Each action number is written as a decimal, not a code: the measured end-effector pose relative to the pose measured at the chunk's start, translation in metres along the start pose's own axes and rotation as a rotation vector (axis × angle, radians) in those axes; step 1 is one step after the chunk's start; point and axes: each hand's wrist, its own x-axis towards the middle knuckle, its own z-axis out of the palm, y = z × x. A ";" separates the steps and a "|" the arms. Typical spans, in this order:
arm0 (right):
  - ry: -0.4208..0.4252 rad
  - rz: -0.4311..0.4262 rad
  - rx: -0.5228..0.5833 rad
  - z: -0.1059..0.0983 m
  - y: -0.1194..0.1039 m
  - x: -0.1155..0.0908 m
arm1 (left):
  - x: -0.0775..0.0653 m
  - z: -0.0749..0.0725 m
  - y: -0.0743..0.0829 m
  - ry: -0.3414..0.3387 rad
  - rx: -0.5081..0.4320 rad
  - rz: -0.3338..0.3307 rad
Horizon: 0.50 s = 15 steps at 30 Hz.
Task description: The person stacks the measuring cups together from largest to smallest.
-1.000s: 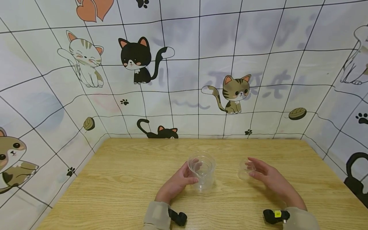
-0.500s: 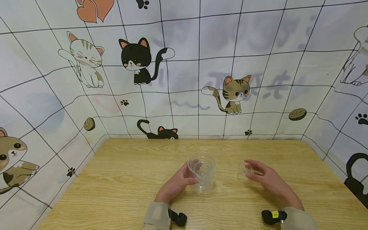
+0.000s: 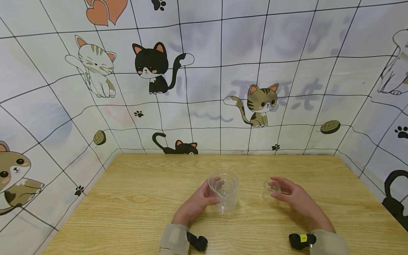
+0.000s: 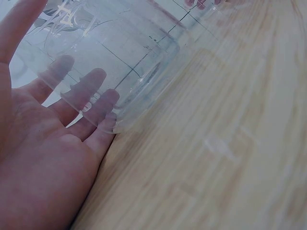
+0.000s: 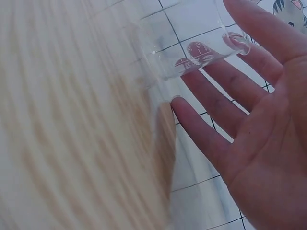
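A large clear cup point(image 3: 228, 204) with a round rim stands upright near the middle of the wooden table. My left hand point(image 3: 198, 200) grips its left side, thumb on the near wall and fingers behind it. In the left wrist view, fingertips show through the wall of the large cup point(image 4: 139, 52). To the right, my right hand point(image 3: 298, 198) holds a small clear beaker point(image 3: 267, 194) between thumb and fingers, apart from the cup. White measuring marks and a lip show on the small beaker point(image 5: 180, 31) in the right wrist view.
The wooden table point(image 3: 143, 187) reaches back to a white wall covering point(image 3: 204, 81) with a grid and cartoon cats. Similar coverings rise at the left and right sides. A black wrist camera point(image 3: 198, 242) sits at the left cuff, another camera point(image 3: 301, 241) at the right.
My right hand has moved slightly left with the small beaker, a little closer to the large cup. The left hand and the large cup have stayed in place.
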 end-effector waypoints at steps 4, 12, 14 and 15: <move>0.018 0.014 -0.015 0.001 -0.001 0.001 | -0.001 0.001 0.001 0.004 -0.004 -0.017; 0.034 0.059 -0.029 0.005 -0.004 0.004 | -0.001 0.002 0.001 0.011 0.005 -0.007; 0.033 0.065 -0.033 0.006 -0.005 0.006 | 0.000 0.002 0.001 0.007 0.000 -0.008; 0.035 0.067 -0.035 0.007 -0.005 0.006 | 0.000 0.002 0.001 0.006 -0.001 -0.008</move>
